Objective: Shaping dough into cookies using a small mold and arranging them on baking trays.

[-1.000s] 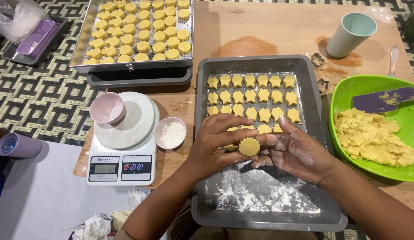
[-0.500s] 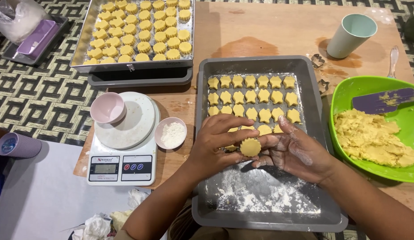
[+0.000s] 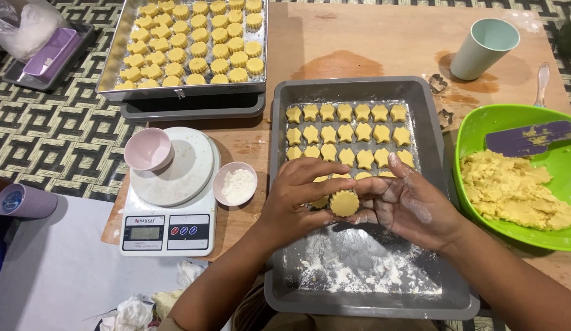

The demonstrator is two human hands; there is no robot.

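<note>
You get bright, even overhead light, soft shadows under your hands, mild glare on the metal tray (image 3: 121, 73), sharp focus throughout.

My left hand (image 3: 298, 199) covers part of the row of yellow star-shaped dough pieces (image 3: 325, 201) just beyond it. Far beyond my left hand, the shiny metal tray of round fluted cookies (image 3: 190, 92) runs off the top edge. Right of my right hand (image 3: 414, 208), the green plastic bowl (image 3: 482, 132) is cut by the frame's edge.
</note>
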